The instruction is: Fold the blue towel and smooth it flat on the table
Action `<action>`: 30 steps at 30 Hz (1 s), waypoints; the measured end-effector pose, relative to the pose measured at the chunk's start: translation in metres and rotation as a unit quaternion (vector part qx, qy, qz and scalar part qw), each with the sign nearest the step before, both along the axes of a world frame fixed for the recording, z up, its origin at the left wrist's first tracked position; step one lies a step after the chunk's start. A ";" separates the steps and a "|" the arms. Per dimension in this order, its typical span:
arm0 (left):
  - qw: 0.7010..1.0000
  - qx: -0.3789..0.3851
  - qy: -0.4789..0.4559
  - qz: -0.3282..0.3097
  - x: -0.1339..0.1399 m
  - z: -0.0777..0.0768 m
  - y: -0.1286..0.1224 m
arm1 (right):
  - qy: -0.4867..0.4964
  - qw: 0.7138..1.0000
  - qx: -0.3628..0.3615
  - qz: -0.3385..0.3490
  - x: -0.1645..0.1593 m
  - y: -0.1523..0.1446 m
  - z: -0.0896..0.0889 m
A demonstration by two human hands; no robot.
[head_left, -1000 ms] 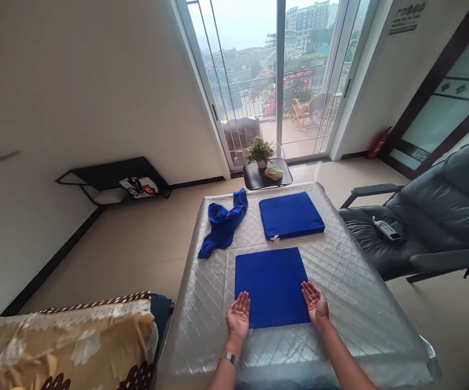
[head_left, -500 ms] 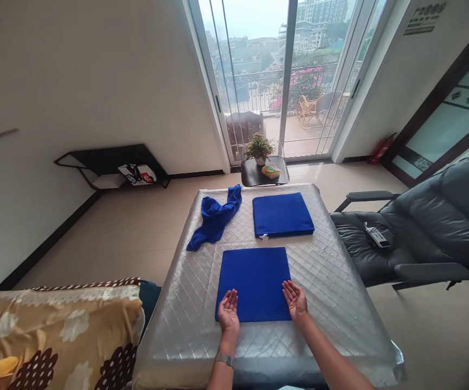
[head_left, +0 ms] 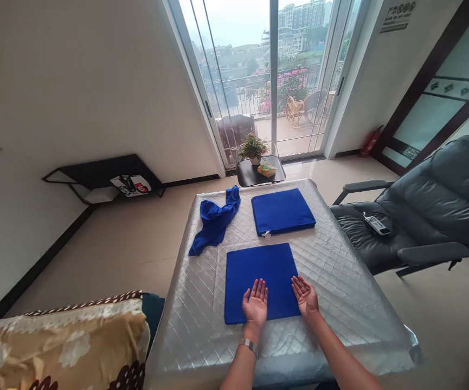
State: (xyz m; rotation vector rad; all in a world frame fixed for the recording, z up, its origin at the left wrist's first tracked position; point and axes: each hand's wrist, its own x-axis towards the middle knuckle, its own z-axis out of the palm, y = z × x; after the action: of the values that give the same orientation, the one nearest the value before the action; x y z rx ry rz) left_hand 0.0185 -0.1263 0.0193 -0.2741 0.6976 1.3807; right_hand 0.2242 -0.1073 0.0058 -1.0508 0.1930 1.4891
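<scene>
A flat blue folded cloth [head_left: 254,271] lies near the front of the table, its edges squared off. My left hand [head_left: 256,302] is palm up over its lower middle, fingers stretched out, holding nothing. At the cloth's right edge, my right hand [head_left: 305,296] is also palm up with fingers extended and nothing in it. Whether either hand touches the cloth I cannot tell. Behind it sits a blue folded stack [head_left: 283,210] with a small white tag at its front edge. To the left of the stack lies a crumpled blue cloth [head_left: 214,222].
A silver quilted cover [head_left: 201,298] spans the table. Beyond its far edge stands a small black side table [head_left: 244,174] with a potted plant [head_left: 254,147]. A dark reclining chair [head_left: 429,211] is on the right. At lower left is a patterned brown cover [head_left: 108,330].
My left hand has moved right, from the cloth's left edge to over its lower middle. My right hand stays by the right edge. The view has turned slightly.
</scene>
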 end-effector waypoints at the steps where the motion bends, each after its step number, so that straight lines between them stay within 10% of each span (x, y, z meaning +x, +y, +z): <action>1: 1.000 -0.005 0.010 0.011 -0.021 0.000 -0.004 | -0.010 1.000 0.004 -0.005 -0.002 -0.001 0.000; 7: 0.997 -0.048 0.050 0.038 -0.124 0.010 -0.021 | -0.046 0.998 -0.015 -0.040 -0.013 -0.001 0.011; 12: 0.996 -0.038 0.079 0.004 -0.135 0.009 -0.023 | -0.046 0.998 -0.008 -0.035 -0.012 0.000 0.010; 18: 0.970 0.065 0.226 -0.052 -0.052 0.000 -0.016 | -0.035 0.999 0.000 0.002 -0.003 0.001 -0.003; 24: 0.996 0.028 0.086 0.017 0.076 0.015 0.007 | -0.030 0.997 -0.044 0.056 0.003 0.012 0.004; 30: 0.998 -0.009 0.031 0.058 0.093 0.008 0.030 | -0.013 0.997 -0.049 0.066 0.006 0.014 0.003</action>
State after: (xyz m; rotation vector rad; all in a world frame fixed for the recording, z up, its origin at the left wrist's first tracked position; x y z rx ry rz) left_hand 0.1116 -0.0962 0.0273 -0.2911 0.7543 1.4996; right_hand 0.2304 -0.0930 0.0092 -1.1794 0.1823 1.5963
